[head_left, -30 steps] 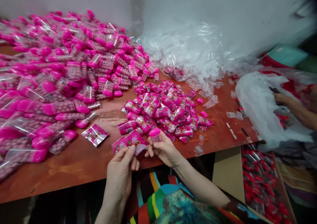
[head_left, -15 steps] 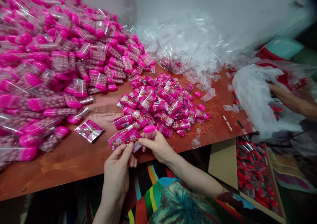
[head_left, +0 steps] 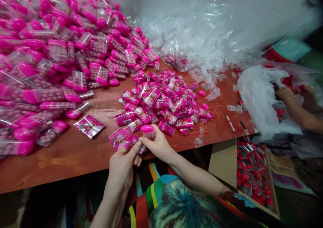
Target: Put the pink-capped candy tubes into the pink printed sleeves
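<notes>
My left hand [head_left: 124,160] pinches a pink printed wrapper sleeve [head_left: 119,138] at its lower right end, thumb on top. Fingertips of my right hand [head_left: 157,144] meet the same end of the sleeve. That hand also keeps a small clear candy container with a pink cap [head_left: 147,129] in its grip, the cap showing above the fingers. Flat on the table to the left lies a stack of printed sleeves [head_left: 89,126]. Just beyond my hands is a heap of sleeved candy containers [head_left: 164,102].
Unsleeved pink-capped containers [head_left: 63,53] pile high at left. Clear plastic empties [head_left: 191,43] heap against the wall. Below the wooden table's [head_left: 68,162] right edge stands a carton [head_left: 223,162] of red-capped containers. Another person's hands [head_left: 287,95] work beside a white plastic bag [head_left: 262,86].
The sleeve's right part now looks bent or puffed open between my fingers. My right hand has shifted slightly left with the container. The other person's hand shows more at right.
</notes>
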A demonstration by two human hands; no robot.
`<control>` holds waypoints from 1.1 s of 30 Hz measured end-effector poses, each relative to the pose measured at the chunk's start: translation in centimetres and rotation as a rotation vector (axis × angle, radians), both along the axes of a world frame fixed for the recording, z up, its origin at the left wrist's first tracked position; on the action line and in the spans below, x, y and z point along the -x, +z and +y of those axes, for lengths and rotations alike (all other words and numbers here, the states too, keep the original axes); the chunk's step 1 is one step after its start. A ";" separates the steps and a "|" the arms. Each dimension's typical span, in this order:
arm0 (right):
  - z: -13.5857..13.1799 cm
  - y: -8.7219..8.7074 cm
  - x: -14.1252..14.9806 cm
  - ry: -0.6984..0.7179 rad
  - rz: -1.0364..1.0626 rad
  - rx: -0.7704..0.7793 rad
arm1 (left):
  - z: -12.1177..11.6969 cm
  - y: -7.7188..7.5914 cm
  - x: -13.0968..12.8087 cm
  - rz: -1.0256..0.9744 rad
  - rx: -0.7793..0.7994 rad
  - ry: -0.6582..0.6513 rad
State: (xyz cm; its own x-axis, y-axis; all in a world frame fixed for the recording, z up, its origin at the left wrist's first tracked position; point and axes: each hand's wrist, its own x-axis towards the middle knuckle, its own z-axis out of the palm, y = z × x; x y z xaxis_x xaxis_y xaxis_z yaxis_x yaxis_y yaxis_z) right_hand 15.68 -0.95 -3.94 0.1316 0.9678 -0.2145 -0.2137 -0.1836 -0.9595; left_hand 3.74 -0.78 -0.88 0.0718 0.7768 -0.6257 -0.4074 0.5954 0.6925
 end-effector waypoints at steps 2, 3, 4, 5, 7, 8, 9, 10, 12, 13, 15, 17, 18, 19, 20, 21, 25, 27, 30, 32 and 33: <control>0.1 -0.2 0.3 -0.028 -0.033 -0.015 | 0.1 0.0 0.0 -0.010 0.002 -0.001; 0.2 -0.2 0.4 -0.039 -0.044 -0.019 | 0.1 0.1 0.1 -0.022 0.009 -0.013; 0.4 -0.2 0.5 -0.046 -0.052 -0.023 | 0.1 0.1 0.2 -0.041 0.021 -0.033; 0.6 0.0 0.5 -0.047 -0.056 -0.028 | 0.2 0.2 0.4 -0.064 0.036 -0.054; 1.1 0.2 0.4 -0.028 -0.043 -0.033 | 0.2 0.4 0.7 -0.108 0.062 -0.076; 1.3 0.4 0.3 -0.005 -0.027 -0.022 | 0.2 0.5 0.8 -0.122 0.069 -0.070; 1.5 0.5 0.1 0.027 -0.002 -0.004 | 0.3 0.6 0.8 -0.131 0.070 -0.055; 1.6 0.6 -0.2 0.055 0.031 0.015 | 0.3 0.7 0.9 -0.132 0.068 -0.034; 1.4 0.7 -0.8 0.091 0.122 0.046 | 0.5 0.7 1.0 -0.123 0.065 0.018; 1.1 0.7 -1.1 0.100 0.172 0.053 | 0.6 0.7 1.0 -0.118 0.066 0.048; 0.1 1.0 -1.7 0.111 0.239 0.060 | 0.8 0.6 1.1 -0.112 0.066 0.110; -1.1 1.2 -2.1 0.140 0.241 0.083 | 1.0 0.6 1.1 -0.111 0.065 0.153; -1.6 1.3 -2.2 0.153 0.225 0.098 | 1.1 0.7 1.0 -0.114 0.068 0.157; -2.1 1.4 -2.2 0.161 0.207 0.115 | 1.1 0.7 1.0 -0.117 0.074 0.150; -2.4 1.5 -2.1 0.160 0.190 0.132 | 1.1 0.8 0.9 -0.121 0.081 0.141; -2.7 1.5 -1.9 0.153 0.175 0.150 | 1.1 0.8 0.8 -0.126 0.087 0.131; -3.0 1.5 -1.4 0.136 0.152 0.205 | 1.0 0.9 0.5 -0.148 0.089 0.136; -3.1 1.6 -1.3 0.162 0.135 0.221 | 1.0 0.9 0.5 -0.162 0.088 0.149; -3.2 1.9 -1.4 0.178 0.120 0.235 | 0.9 0.9 0.6 -0.169 0.082 0.162; -3.1 2.1 -1.5 0.147 0.132 0.238 | 0.8 0.8 0.7 -0.157 0.072 0.160; -3.1 2.2 -1.5 0.132 0.137 0.234 | 0.8 0.8 0.7 -0.147 0.065 0.158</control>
State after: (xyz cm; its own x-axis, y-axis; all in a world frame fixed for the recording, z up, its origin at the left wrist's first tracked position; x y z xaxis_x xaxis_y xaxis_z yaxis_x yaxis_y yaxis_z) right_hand 17.16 -4.06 -1.78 -0.0374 0.8967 -0.4412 -0.2980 -0.4314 -0.8515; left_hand 3.08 0.01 -0.08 0.0471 0.7442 -0.6663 -0.5928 0.5577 0.5810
